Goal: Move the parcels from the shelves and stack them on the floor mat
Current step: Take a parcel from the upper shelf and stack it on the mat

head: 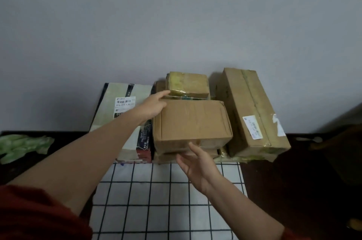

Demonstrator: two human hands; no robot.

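Note:
A brown cardboard parcel [191, 123] lies on top of a stack of parcels on the white floor mat with a black grid [160, 196]. My left hand [154, 104] rests flat against the parcel's far left corner, fingers straight. My right hand [197, 163] is open just below the parcel's near edge, fingertips touching its front face. Behind it sits a smaller taped parcel [188, 84]. To the right lies a long taped box [252, 112] with a label. On the left lies a flat white and black box [125, 110] with a shipping label.
A grey wall rises right behind the stack. The floor around the mat is dark. Crumpled green plastic [23, 146] lies at the left. A dark object [344, 153] stands at the right edge.

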